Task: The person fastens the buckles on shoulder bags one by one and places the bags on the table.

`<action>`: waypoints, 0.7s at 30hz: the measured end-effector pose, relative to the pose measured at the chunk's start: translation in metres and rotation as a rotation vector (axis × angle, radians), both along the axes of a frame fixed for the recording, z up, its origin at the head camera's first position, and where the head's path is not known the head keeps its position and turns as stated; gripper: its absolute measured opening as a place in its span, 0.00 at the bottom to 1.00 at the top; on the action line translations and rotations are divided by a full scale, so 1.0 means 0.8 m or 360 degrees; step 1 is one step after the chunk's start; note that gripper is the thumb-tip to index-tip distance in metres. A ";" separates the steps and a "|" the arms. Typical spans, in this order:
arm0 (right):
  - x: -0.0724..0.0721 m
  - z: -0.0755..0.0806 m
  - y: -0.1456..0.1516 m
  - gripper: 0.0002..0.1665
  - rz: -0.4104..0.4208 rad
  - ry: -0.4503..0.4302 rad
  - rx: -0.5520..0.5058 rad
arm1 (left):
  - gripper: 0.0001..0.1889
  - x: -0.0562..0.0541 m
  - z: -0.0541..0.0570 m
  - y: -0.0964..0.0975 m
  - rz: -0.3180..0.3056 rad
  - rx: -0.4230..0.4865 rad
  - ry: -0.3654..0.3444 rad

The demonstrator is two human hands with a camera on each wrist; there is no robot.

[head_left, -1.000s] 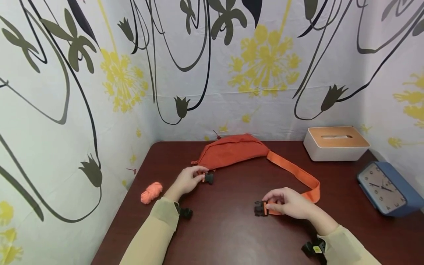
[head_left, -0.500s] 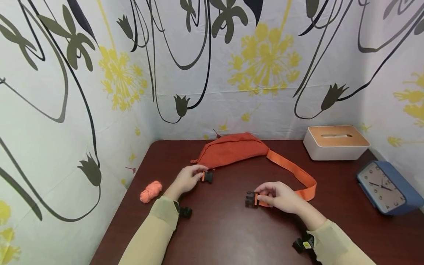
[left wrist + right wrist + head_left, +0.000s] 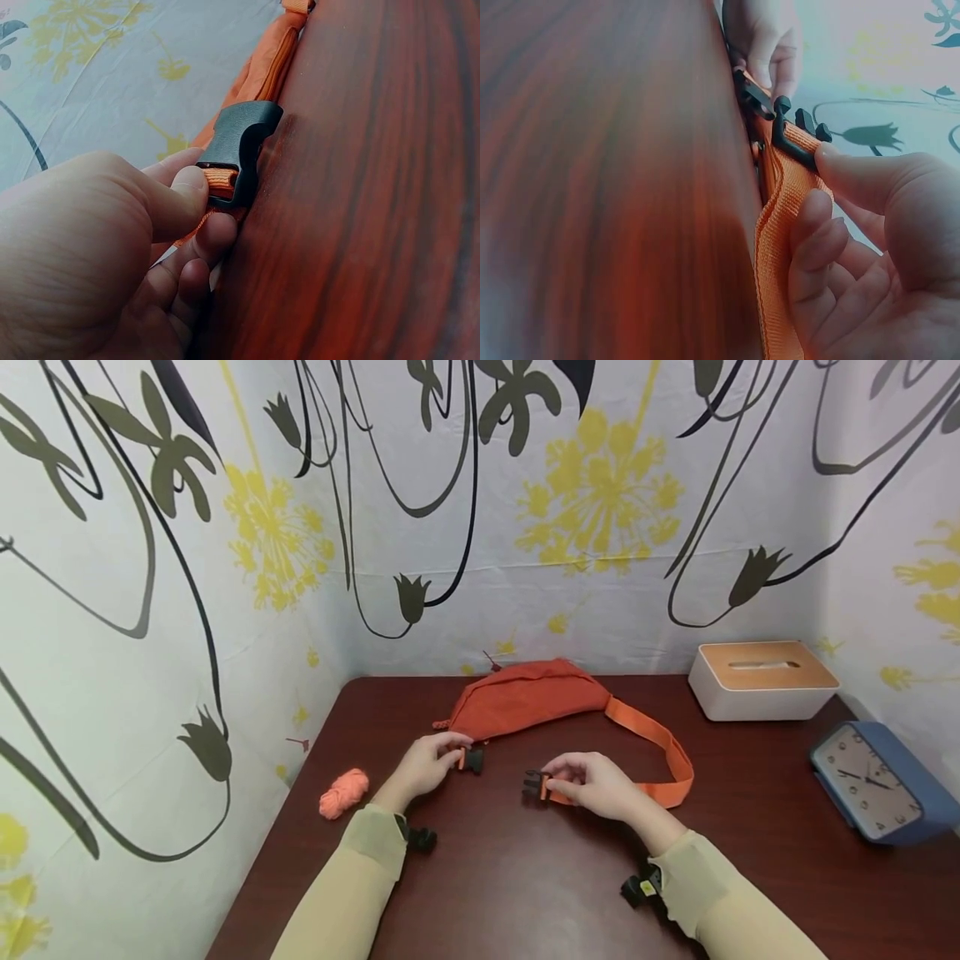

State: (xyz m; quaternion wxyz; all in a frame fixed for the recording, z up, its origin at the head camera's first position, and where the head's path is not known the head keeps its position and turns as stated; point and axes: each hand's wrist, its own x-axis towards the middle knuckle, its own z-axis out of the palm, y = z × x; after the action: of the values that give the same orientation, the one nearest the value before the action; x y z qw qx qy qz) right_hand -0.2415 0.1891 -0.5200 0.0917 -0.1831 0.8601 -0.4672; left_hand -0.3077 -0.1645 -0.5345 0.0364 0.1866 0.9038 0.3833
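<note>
An orange-red waist bag (image 3: 528, 700) lies at the back of the table. Its orange strap (image 3: 677, 768) loops from the right end round to my right hand (image 3: 596, 785). That hand pinches the strap end right behind the black prong half of the buckle (image 3: 534, 784), whose prongs point left. At the bag's left end my left hand (image 3: 426, 766) pinches the short strap behind the black socket half of the buckle (image 3: 244, 139); its opening faces right. A gap separates the two halves in the head view. In the right wrist view the prong half (image 3: 795, 139) partly overlaps the other half.
A coral yarn bundle (image 3: 344, 793) lies left of my left hand. A white tissue box (image 3: 763, 683) with a wooden lid stands at the back right, and a blue clock (image 3: 881, 785) in front of it. Patterned cloth walls (image 3: 480, 543) border the dark table (image 3: 465, 893).
My right hand has moved left and away from me with the prong half, bringing it closer to the socket half. The strap's loop has shifted left. The left hand has stayed almost still.
</note>
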 end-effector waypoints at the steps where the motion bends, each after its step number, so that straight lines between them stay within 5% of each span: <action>1: -0.002 0.000 -0.003 0.12 -0.0001 -0.0006 0.0000 | 0.15 0.000 0.000 0.000 -0.0002 0.0000 -0.0001; 21: -0.043 -0.003 -0.089 0.11 -0.0164 0.0074 0.0115 | 0.15 0.001 0.004 0.002 0.0013 0.0021 0.0011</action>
State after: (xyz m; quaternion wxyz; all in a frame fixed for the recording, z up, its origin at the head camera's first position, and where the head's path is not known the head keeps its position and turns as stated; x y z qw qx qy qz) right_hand -0.2761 0.1182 -0.5227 0.0541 -0.1459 0.8866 -0.4356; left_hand -0.3069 -0.1630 -0.5316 0.0306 0.1845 0.9021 0.3889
